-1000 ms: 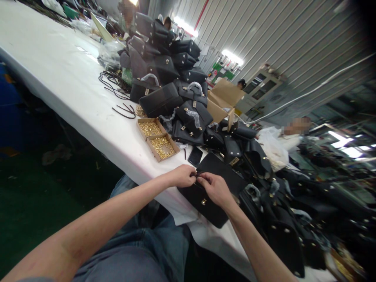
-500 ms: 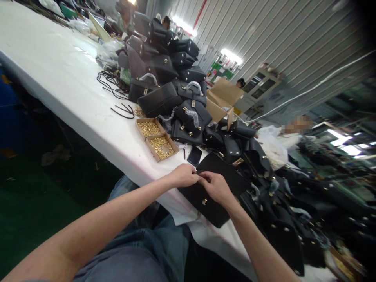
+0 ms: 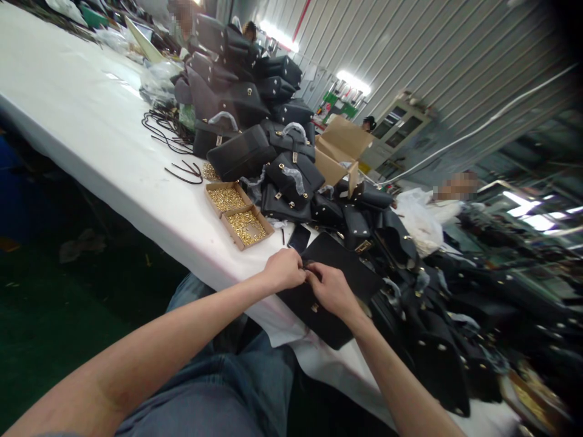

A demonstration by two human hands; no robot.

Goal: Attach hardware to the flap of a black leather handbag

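Note:
A flat black bag panel (image 3: 330, 331) lies in front of me on the white table, with a small gold clasp (image 3: 314, 308) near its lower part. Over the panel's left edge, my left hand (image 3: 285, 270) is closed, its fingertips pinched together. My right hand (image 3: 332, 290) meets it there, thumb and forefinger closed at the same spot. Whatever sits between the fingertips is small, dark and mostly hidden. Just beyond my hands rests a dark phone (image 3: 299, 239). To the left stand two cardboard trays (image 3: 246, 244) of small gold fittings.
Black handbags (image 3: 241, 152) are piled high behind the trays, and more bags (image 3: 437, 352) crowd the right side. An open cardboard box (image 3: 334, 161) stands behind the pile. Dark cords (image 3: 184, 173) lie on the white table (image 3: 113, 145). Other people are in the background.
My hands stay together over the panel, with only slight finger movement. The whole view has shifted a little, so the surroundings sit slightly further left and higher.

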